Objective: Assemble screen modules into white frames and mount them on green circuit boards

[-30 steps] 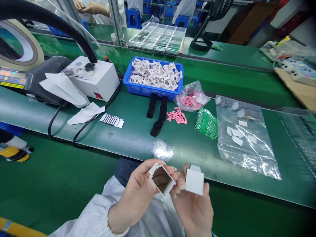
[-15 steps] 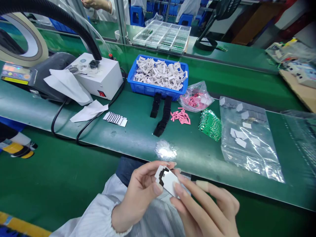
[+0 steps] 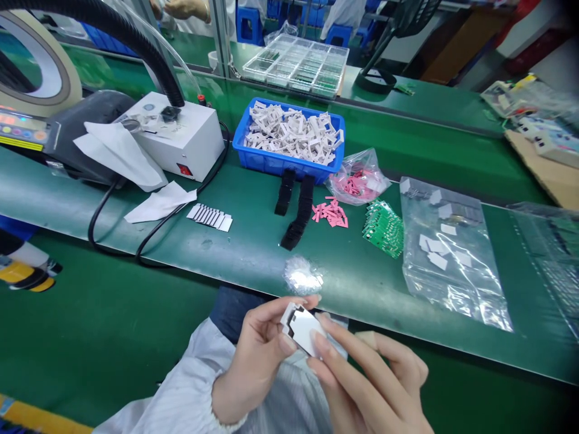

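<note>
A small white plastic part with a white plate and black edging [image 3: 304, 330] is held between my two hands, just in front of the bench's near edge. My left hand [image 3: 259, 355] grips its left end, thumb below and fingers above. The fingertips of my right hand [image 3: 362, 374] press on the white face and the right end, partly covering it. A pile of small clear pieces [image 3: 302, 275] lies on the bench just beyond my hands.
Behind stand a blue bin [image 3: 284, 166] of white plastic parts, black strips [image 3: 298, 220], pink pieces [image 3: 332, 213], green circuit boards [image 3: 384, 228] and a clear bag [image 3: 456, 283]. On the left are white plates [image 3: 210, 217], a white box [image 3: 181, 138] and a black cable [image 3: 93, 223]. A co-worker's hands [image 3: 185, 9] show beyond.
The white part has shifted slightly left in view with both hands, and the gap at its black-edged end looks narrower. My grip is otherwise much the same.
</note>
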Motion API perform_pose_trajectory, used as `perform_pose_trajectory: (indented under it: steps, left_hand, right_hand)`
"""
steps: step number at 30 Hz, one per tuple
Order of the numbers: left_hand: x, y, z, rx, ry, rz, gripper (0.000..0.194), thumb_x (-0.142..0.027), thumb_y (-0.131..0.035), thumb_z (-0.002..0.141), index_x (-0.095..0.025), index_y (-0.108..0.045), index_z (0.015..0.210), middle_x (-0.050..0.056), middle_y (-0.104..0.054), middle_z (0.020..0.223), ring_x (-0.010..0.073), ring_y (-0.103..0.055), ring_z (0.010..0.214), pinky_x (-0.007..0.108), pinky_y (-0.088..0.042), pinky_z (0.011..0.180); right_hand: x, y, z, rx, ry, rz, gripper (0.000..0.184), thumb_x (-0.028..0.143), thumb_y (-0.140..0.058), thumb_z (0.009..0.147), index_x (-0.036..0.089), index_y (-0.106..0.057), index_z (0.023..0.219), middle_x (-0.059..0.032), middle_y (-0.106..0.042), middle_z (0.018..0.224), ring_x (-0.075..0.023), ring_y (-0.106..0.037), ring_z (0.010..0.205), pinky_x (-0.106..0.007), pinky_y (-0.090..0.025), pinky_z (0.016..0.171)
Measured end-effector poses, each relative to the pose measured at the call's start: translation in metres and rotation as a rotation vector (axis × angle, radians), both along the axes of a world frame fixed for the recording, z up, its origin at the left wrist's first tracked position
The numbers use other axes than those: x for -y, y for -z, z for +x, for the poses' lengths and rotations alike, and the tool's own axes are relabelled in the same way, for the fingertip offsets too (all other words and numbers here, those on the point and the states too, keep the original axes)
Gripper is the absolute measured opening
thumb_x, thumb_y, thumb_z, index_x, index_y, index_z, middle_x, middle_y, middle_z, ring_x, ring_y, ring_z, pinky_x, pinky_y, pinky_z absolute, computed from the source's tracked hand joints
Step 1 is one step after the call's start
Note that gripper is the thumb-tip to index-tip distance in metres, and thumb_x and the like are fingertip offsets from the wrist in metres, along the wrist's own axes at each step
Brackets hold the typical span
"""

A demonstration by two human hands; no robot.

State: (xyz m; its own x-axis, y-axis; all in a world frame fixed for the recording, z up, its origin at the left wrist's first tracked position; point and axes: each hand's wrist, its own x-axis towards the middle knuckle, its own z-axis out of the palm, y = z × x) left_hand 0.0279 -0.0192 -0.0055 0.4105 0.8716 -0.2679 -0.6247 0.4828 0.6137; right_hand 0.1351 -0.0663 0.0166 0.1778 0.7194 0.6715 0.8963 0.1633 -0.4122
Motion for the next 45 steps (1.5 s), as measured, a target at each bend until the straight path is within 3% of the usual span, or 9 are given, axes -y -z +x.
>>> perform_pose_trajectory:
  steps: [15,20,23,25,27,30,33,37,45]
  left_hand:
    - [0.004,0.004,-0.001,0.077,0.032,-0.022,0.03,-0.033,-0.077,0.066,-0.029,-0.073,0.095,0.001,-0.074,0.102,0.0124,-0.068,0.094,0.017,-0.05,0.082]
    - [-0.004,0.006,-0.004,0.089,0.056,-0.225,0.028,-0.037,-0.076,0.065,-0.025,-0.074,0.091,0.002,-0.076,0.088,0.0124,-0.07,0.083,0.016,-0.052,0.074]
    - [-0.008,0.011,-0.007,0.097,0.073,-0.292,0.028,-0.037,-0.076,0.065,-0.023,-0.074,0.09,0.004,-0.076,0.091,0.0141,-0.07,0.085,0.016,-0.053,0.071]
    - [-0.008,0.013,-0.008,0.108,0.09,-0.332,0.028,-0.036,-0.077,0.065,-0.024,-0.074,0.089,0.004,-0.076,0.092,0.0147,-0.071,0.083,0.015,-0.054,0.067]
    - [-0.008,0.015,-0.009,0.107,0.1,-0.369,0.028,-0.035,-0.077,0.064,-0.024,-0.074,0.089,0.004,-0.076,0.092,0.0151,-0.071,0.084,0.014,-0.055,0.066]
    - [-0.007,0.015,-0.01,0.102,0.105,-0.401,0.027,-0.034,-0.078,0.064,-0.024,-0.074,0.089,0.003,-0.076,0.092,0.0152,-0.071,0.085,0.015,-0.056,0.068]
    - [-0.007,0.014,-0.012,0.112,0.114,-0.396,0.026,-0.033,-0.076,0.066,-0.024,-0.074,0.091,0.003,-0.075,0.094,0.0152,-0.07,0.087,0.016,-0.057,0.069]
    - [-0.007,0.013,-0.014,0.153,0.114,-0.347,0.025,-0.031,-0.075,0.068,-0.023,-0.073,0.092,0.003,-0.075,0.094,0.0152,-0.07,0.086,0.016,-0.057,0.069]
    - [-0.008,0.007,-0.018,0.187,0.135,-0.306,0.026,-0.031,-0.074,0.07,-0.023,-0.073,0.095,0.003,-0.075,0.095,0.0145,-0.07,0.087,0.015,-0.056,0.069]
  right_hand:
    - [-0.005,0.001,-0.007,0.029,0.001,-0.01,0.012,0.032,-0.064,0.081,0.022,-0.069,0.083,-0.0008,-0.071,0.084,-0.0144,-0.052,0.075,-0.032,-0.033,0.069]
    - [-0.008,0.013,-0.002,0.111,-0.156,-0.058,0.043,0.049,-0.035,0.092,0.021,-0.068,0.098,-0.0087,-0.063,0.111,-0.0205,-0.049,0.1,-0.036,-0.036,0.081]
    - [-0.021,0.021,0.023,0.047,-0.321,-0.125,0.042,0.048,-0.035,0.092,0.022,-0.062,0.11,-0.0102,-0.056,0.123,-0.0202,-0.051,0.108,-0.036,-0.041,0.087]
    - [-0.04,0.027,0.049,-0.042,-0.235,-0.14,0.032,0.041,-0.046,0.091,0.021,-0.061,0.11,-0.0075,-0.061,0.115,-0.0179,-0.055,0.106,-0.035,-0.042,0.09]
    - [-0.067,0.037,0.077,-0.128,0.041,-0.207,0.026,0.042,-0.052,0.087,0.021,-0.067,0.095,-0.0035,-0.067,0.097,-0.0151,-0.058,0.095,-0.03,-0.045,0.084]
    - [-0.112,0.055,0.109,-0.107,0.145,-0.328,0.038,0.053,-0.054,0.081,0.019,-0.07,0.084,-0.0037,-0.068,0.086,-0.015,-0.058,0.077,-0.029,-0.043,0.073]
    - [-0.141,0.069,0.12,-0.065,0.244,-0.408,0.043,0.059,-0.058,0.075,0.018,-0.071,0.081,-0.0058,-0.068,0.081,-0.0165,-0.054,0.071,-0.028,-0.036,0.065]
    - [-0.15,0.073,0.118,-0.022,0.314,-0.443,0.043,0.058,-0.06,0.074,0.017,-0.071,0.078,-0.0077,-0.067,0.081,-0.0192,-0.054,0.077,-0.028,-0.03,0.066]
    - [-0.144,0.076,0.125,0.04,0.235,-0.404,0.027,0.037,-0.052,0.084,0.018,-0.072,0.086,-0.0058,-0.068,0.088,-0.0183,-0.052,0.08,-0.03,-0.03,0.07]
